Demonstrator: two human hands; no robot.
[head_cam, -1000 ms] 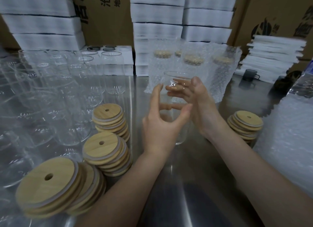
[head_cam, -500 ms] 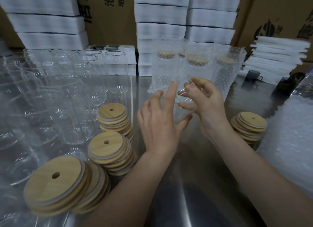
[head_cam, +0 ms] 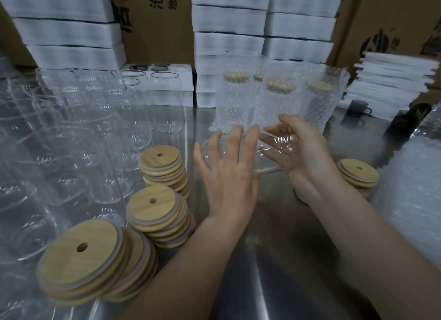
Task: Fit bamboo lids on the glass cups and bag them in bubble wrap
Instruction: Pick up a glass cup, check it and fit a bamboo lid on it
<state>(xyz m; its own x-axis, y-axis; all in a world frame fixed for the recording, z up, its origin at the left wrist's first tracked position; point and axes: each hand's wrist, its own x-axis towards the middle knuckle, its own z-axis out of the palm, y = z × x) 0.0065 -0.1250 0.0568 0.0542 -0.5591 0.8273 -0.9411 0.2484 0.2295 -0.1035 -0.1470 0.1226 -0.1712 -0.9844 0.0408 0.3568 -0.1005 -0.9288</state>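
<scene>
A clear glass cup (head_cam: 269, 150) lies tilted on its side above the steel table (head_cam: 274, 260), between my two hands. My right hand (head_cam: 303, 152) cups it from the right, thumb above and fingers seen through the glass. My left hand (head_cam: 226, 171) lies over its left part with fingers spread and straight. No lid is on this cup. Stacks of bamboo lids with a centre hole stand at the left (head_cam: 162, 166), (head_cam: 157, 207), (head_cam: 88, 255), and a short stack (head_cam: 358, 174) sits by my right wrist. Lidded cups in bubble wrap (head_cam: 279, 102) stand behind my hands.
Many empty glass cups (head_cam: 71, 128) crowd the left of the table. A pile of bubble wrap bags (head_cam: 410, 188) fills the right edge. White foam boxes (head_cam: 229, 18) and cardboard cartons line the back. A dark mug (head_cam: 355, 108) stands at the back right.
The cup has gone from upright to tilted on its side between my hands. My left hand moved up over it with fingers spread, and my right hand's fingers opened out around it.
</scene>
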